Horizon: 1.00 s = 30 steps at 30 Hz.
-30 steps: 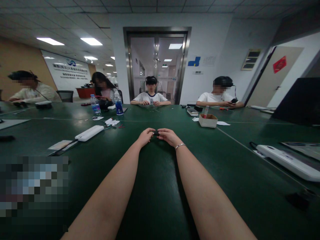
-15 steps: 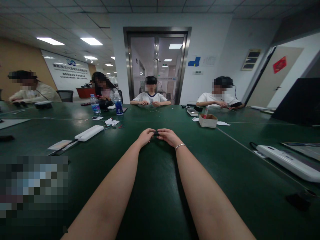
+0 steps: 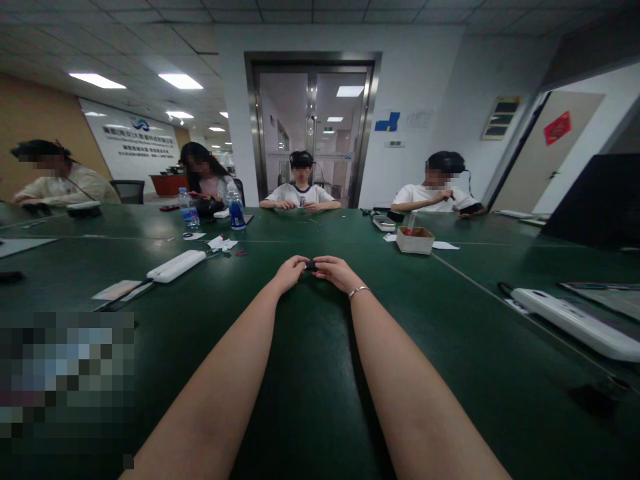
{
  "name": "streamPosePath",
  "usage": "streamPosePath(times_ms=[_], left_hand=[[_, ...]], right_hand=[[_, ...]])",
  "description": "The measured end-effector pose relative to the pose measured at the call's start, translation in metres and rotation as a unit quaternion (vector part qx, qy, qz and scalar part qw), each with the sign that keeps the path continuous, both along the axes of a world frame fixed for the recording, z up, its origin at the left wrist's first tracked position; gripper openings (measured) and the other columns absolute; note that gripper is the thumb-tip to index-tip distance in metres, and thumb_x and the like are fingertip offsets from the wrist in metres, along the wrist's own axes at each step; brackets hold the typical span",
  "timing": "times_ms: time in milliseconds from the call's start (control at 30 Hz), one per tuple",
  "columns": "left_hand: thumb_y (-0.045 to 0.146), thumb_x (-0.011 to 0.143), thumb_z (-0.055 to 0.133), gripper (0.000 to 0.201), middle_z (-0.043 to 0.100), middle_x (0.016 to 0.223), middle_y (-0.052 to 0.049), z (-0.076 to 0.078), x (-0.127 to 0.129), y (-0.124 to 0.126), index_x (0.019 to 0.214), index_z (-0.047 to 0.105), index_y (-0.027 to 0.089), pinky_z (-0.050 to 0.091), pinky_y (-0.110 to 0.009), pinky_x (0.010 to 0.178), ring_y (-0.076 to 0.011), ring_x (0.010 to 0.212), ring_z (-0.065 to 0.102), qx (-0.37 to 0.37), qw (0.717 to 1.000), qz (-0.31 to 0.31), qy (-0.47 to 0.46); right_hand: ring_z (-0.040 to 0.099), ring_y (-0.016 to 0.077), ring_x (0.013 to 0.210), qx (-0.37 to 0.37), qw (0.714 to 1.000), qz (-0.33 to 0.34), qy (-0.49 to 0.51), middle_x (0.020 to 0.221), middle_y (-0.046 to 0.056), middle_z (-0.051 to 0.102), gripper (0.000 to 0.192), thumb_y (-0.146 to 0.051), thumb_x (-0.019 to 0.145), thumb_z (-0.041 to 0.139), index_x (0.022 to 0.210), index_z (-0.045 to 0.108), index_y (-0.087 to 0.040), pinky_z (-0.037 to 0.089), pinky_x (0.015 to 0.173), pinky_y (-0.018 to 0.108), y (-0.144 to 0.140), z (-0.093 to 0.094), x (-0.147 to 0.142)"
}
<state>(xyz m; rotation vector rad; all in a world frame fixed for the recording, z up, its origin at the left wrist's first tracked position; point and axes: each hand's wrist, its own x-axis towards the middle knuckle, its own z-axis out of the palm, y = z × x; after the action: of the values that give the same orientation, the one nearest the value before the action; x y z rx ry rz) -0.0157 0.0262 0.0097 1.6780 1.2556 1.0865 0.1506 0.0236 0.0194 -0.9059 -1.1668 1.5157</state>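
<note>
Both my arms reach out over a dark green table (image 3: 310, 373). Between the fingertips of my left hand (image 3: 291, 273) and my right hand (image 3: 336, 272) is a small black object (image 3: 311, 266), too small for me to name its kind. The left fingers pinch its left end, and the right fingers and thumb close on its right end. A silver bracelet (image 3: 359, 291) circles my right wrist. The fingers hide part of the black object.
White power strips lie left (image 3: 176, 266) and right (image 3: 575, 323). A small open box (image 3: 415, 241) stands ahead to the right. Ahead to the left are two bottles, one with blue liquid (image 3: 237, 212), and paper scraps (image 3: 223, 244). Several people sit around the table's far side.
My hands stay nearly in place around the black object, and the view shifts slightly. At the far right, a person's hand has risen from the table.
</note>
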Motion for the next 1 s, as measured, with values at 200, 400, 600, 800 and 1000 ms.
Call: streamPosePath(times_ms=[200,400,600,800,1000], left_hand=[[0.026,0.082,0.044,0.029,0.052,0.066,-0.001,0.0003,-0.0008,0.0003,0.103,0.060,0.015,0.033,-0.018,0.043,-0.0084,0.049,0.042,0.003,1.000,-0.007,0.012],[0.024,0.082,0.041,0.030,0.053,0.069,-0.002,0.0009,0.0003,-0.0002,0.104,0.059,0.016,0.034,-0.018,0.042,-0.0091,0.052,0.044,-0.012,1.000,-0.007,0.011],[0.019,0.076,0.049,0.029,0.055,0.076,-0.002,-0.0003,-0.0010,-0.0002,0.104,0.059,0.017,0.037,-0.017,0.045,-0.0100,0.060,0.049,0.002,1.000,-0.008,0.007],[0.027,0.087,0.035,0.030,0.049,0.059,0.001,0.0037,0.0006,-0.0041,0.101,0.057,0.013,0.033,-0.017,0.041,-0.0078,0.046,0.042,-0.013,0.999,-0.030,-0.011],[0.027,0.088,0.034,0.028,0.044,0.054,0.003,0.0079,0.0025,-0.0079,0.099,0.055,0.013,0.029,-0.017,0.038,-0.0068,0.040,0.037,-0.015,1.000,-0.026,-0.008]], right_hand=[[0.065,0.0119,0.060,0.002,1.000,0.002,0.004,0.076,0.006,0.067,0.014,0.001,0.076,0.060,0.083,0.063,-0.011,0.054,0.054,0.018,0.0003,-0.0005,-0.0004],[0.065,0.0117,0.058,0.001,1.000,0.002,0.004,0.074,0.006,0.066,0.015,0.003,0.078,0.056,0.084,0.062,-0.010,0.054,0.052,0.017,-0.0011,0.0006,-0.0007],[0.065,0.0118,0.059,0.002,1.000,0.000,-0.004,0.072,0.006,0.066,0.016,0.002,0.079,0.054,0.086,0.062,-0.010,0.054,0.052,0.017,-0.0017,0.0016,-0.0008],[0.065,0.0118,0.057,-0.005,1.000,0.000,-0.001,0.071,0.006,0.066,0.015,0.003,0.079,0.054,0.084,0.062,-0.010,0.054,0.051,0.017,-0.0023,0.0027,-0.0014],[0.066,0.0125,0.058,-0.006,1.000,0.005,0.007,0.076,0.007,0.067,0.016,0.002,0.080,0.052,0.085,0.061,-0.010,0.054,0.052,0.019,-0.0004,0.0011,-0.0005]])
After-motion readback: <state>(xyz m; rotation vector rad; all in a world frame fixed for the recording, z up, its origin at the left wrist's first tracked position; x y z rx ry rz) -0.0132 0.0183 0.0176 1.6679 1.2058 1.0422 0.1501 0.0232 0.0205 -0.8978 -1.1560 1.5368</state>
